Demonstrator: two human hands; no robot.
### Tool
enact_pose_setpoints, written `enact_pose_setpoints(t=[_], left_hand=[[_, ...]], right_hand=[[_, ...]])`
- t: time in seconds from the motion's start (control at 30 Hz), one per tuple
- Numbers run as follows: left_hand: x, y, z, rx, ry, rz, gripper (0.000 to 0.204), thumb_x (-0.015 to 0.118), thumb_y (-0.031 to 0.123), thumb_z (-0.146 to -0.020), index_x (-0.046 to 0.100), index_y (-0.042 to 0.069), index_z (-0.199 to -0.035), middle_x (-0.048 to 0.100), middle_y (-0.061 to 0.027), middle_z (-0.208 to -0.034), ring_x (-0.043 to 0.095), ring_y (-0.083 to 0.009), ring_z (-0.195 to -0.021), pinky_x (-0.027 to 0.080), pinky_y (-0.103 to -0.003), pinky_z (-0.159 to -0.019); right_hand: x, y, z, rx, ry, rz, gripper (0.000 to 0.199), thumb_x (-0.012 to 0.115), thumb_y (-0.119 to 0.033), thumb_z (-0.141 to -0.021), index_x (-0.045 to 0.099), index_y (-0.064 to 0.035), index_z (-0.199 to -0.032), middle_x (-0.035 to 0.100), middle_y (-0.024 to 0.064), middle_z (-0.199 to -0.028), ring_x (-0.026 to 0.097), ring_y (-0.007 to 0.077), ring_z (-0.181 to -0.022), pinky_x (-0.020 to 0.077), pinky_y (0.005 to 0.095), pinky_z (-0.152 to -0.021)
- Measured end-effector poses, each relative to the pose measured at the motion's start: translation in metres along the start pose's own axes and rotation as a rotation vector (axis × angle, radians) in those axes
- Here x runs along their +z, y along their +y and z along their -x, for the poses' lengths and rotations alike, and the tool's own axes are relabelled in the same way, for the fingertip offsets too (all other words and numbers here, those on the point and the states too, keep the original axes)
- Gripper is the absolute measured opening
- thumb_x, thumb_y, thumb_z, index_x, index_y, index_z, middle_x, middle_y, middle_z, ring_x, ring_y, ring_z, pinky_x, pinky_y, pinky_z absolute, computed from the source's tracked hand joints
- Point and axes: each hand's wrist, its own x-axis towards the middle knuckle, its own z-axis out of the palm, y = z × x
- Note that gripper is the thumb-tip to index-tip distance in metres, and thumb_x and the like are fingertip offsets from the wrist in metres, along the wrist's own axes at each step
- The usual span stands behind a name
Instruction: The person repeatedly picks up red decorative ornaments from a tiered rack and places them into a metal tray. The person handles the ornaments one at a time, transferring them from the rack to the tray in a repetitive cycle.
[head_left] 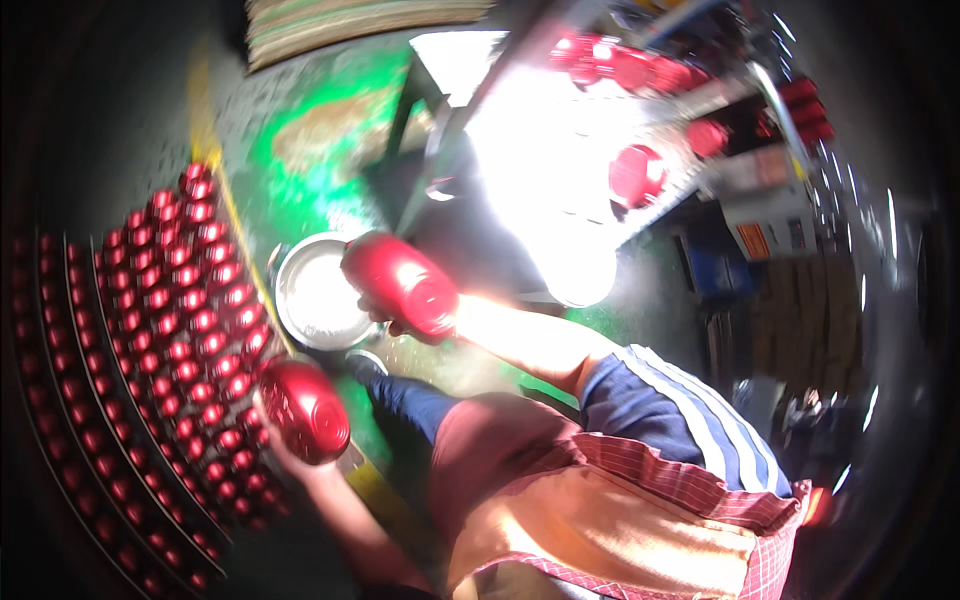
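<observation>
In my left hand is a glossy red metal cylinder with a rounded end and a ring mark. That hand is at the lower left, beside rows of similar red pieces; its fingers are mostly hidden behind the cylinder. A second red cylinder lies tilted in my right hand, whose dark fingertips show along its lower side. This one hangs over the right edge of a round, pale basin on the floor. The two cylinders are apart.
Many red cylinders stand in dense rows at left, along a yellow floor line. A brightly glared table holds more red cylinders at upper right. Stacked boards lie at the top; boxes stand at right.
</observation>
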Motion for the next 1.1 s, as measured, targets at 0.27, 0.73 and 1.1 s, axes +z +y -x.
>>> enact_pose_setpoints(t=[0.27,0.73,1.1], left_hand=[[-0.005,0.07,0.179,0.073,-0.227,-0.185,0.07,0.055,0.028,-0.093,0.028,0.012,-0.155,0.039,-0.0163,-0.152,0.044,-0.0335,-0.134,0.04,-0.049,-0.11],[0.285,-0.071,0.214,-0.039,-0.502,-0.343,0.067,0.059,0.009,-0.087,0.035,0.0,-0.149,0.05,-0.0162,-0.139,0.053,-0.0258,-0.123,0.042,-0.04,-0.107],[0.626,-0.253,0.186,0.619,-0.562,-1.462,0.063,0.075,0.028,-0.084,0.051,0.027,-0.142,0.034,-0.0212,-0.154,0.049,-0.0426,-0.129,0.046,-0.045,-0.103]], right_hand=[[0.01,-0.022,0.218,-0.354,0.314,-0.09,0.04,0.061,-0.027,-0.098,0.056,-0.008,-0.133,0.065,0.0105,-0.125,0.063,0.022,-0.114,0.0527,0.0415,-0.099],[-0.045,-0.231,0.563,-1.297,1.284,1.091,0.049,0.075,-0.012,-0.085,0.059,-0.0064,-0.132,0.062,0.0092,-0.126,0.061,0.018,-0.111,0.047,0.0308,-0.098],[-0.102,-0.447,0.5,-0.95,1.582,1.519,0.055,0.072,-0.021,-0.086,0.053,-0.0379,-0.135,0.044,0.0161,-0.133,0.051,0.0374,-0.121,0.0473,0.0467,-0.098]])
